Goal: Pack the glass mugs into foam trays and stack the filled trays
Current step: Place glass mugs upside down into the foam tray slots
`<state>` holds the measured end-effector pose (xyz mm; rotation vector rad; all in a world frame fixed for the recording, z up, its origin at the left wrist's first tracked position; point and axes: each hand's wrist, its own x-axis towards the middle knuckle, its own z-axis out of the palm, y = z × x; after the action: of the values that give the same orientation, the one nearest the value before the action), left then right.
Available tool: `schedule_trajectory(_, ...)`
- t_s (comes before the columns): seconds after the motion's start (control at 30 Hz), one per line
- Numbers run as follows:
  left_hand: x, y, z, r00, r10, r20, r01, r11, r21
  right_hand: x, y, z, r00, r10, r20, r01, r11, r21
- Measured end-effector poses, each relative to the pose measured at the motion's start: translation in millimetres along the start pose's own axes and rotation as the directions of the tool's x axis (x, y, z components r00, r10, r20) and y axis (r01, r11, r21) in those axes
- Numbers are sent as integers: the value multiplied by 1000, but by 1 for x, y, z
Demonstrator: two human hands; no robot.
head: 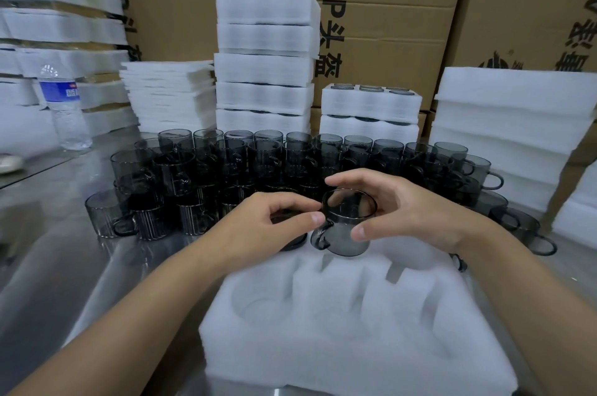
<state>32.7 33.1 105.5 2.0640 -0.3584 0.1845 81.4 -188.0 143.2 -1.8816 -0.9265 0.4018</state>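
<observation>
Facing you, cardboard boxes point(387, 7) wall the back; before them stacks of foam trays point(265, 56) stand on the steel worktop point(64, 266). Nearest you lies a foam tray point(355, 363), with crowded smoky glass mugs point(226, 163) behind it. Your right grip point(403, 211) wraps one mug point(347, 227) above the tray's far edge — thumb on the near side, fingers over the far rim — while your left grip point(277, 221) pinches its rim beside the handle.

Water bottle point(65, 108), blue label, upright at frame left. Printed cardboard boxes point(392, 24) along top. Steel table point(48, 253) beneath.
</observation>
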Motion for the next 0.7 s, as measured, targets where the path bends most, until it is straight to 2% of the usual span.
schedule_trajectory(0.2,-2,3,-2,993,-29,114,18,995,97,1,1,-1,997,31,69,-29,999,-41)
schedule_trajectory(0.7,-1,4,-4,986,-42,164,26,995,100,1,1,-3,991,66,120,-45,983,-176)
